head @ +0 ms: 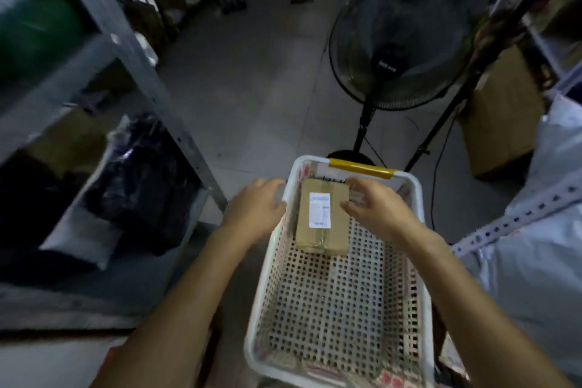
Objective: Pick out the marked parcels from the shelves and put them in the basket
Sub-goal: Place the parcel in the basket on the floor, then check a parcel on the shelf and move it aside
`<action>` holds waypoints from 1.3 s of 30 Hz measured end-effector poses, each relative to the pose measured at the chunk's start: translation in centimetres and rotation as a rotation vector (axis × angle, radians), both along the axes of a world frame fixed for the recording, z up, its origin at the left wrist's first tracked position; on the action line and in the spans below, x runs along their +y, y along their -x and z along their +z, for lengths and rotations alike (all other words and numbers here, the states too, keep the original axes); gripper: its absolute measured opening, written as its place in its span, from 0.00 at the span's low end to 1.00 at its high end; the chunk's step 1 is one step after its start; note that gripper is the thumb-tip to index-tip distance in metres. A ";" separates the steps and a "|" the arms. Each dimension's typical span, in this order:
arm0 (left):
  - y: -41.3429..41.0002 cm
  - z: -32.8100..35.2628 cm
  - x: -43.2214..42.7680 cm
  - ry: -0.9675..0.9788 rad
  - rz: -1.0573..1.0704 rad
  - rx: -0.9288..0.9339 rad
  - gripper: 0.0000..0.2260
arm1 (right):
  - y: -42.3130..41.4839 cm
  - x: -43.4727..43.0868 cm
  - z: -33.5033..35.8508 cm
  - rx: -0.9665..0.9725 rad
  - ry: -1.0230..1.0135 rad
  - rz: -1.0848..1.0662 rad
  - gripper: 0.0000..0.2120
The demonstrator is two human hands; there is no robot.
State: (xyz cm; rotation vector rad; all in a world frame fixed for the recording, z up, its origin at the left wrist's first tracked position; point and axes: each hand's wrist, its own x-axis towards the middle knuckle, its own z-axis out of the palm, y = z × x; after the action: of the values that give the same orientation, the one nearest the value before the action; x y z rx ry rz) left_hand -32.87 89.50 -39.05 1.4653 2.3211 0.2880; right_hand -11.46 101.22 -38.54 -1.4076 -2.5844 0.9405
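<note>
1. Gripping box with right hand: fingers curled over far right corner, thumb pressed against right edge, forearm stretched above basket's right half.
2. Lying flat on perforated bottom at basket's far end, under and just left of right hand: the box, brown and taped, with white label facing up, near end well short of basket's middle.
3. Resting left hand against basket's left rim, outside the wall and close to far corner. Fingers loosely bent, tips blurred. Cannot tell whether holding rim or merely touching it.
4. Seen between the two hands: left rim and box, side by side, with box nearer right hand.
5. Running across far rim just beyond right fingertips: yellow handle, apart from the fingers.
6. Standing beyond both hands, well past handle: black fan on its pole, tilted cage facing the camera, base on grey floor.
7. Rising left of left hand: grey shelf post, with dark bag slumped on low shelf beside it, all blurred.
8. Piled right of right hand: white sacks, crossed by a perforated metal strut.
9. Sitting farther off, beyond the sacks and beside fan: brown carton on floor.
</note>
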 end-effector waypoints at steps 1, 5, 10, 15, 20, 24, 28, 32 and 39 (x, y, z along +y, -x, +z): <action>0.3 2.2 -0.9 -0.018 0.002 0.015 0.21 | 0.3 -0.8 2.4 0.012 -0.037 0.018 0.26; 0.9 9.9 -4.7 -0.086 0.042 0.114 0.21 | 1.8 -3.7 9.7 0.051 -0.126 0.108 0.26; 0.4 18.0 -9.8 -0.177 0.145 0.219 0.20 | 4.1 -6.9 16.7 0.152 -0.197 0.218 0.27; -2.3 24.0 -17.0 -0.262 0.335 0.357 0.19 | 5.9 -11.1 22.3 0.288 -0.244 0.431 0.25; -6.7 28.5 -26.2 -0.292 0.566 0.472 0.20 | 6.5 -18.2 26.7 0.400 -0.299 0.704 0.25; -10.7 31.6 -35.4 -0.275 0.755 0.564 0.21 | 7.2 -25.7 29.4 0.469 -0.306 0.906 0.26; -15.1 33.8 -46.2 -0.251 0.995 0.624 0.20 | 7.4 -35.9 31.9 0.537 -0.247 1.104 0.27; -20.1 35.3 -57.0 -0.174 1.185 0.669 0.21 | 6.9 -46.5 33.6 0.594 -0.130 1.285 0.25; -32.5 35.1 -75.1 -0.072 1.541 0.686 0.18 | 2.6 -68.0 33.8 0.626 -0.001 1.640 0.26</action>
State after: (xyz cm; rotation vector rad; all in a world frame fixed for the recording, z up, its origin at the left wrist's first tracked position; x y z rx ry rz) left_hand -0.36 14.37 -3.94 -0.6567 3.4977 0.2387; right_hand -14.11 33.27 -4.76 1.2153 -2.6387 1.0429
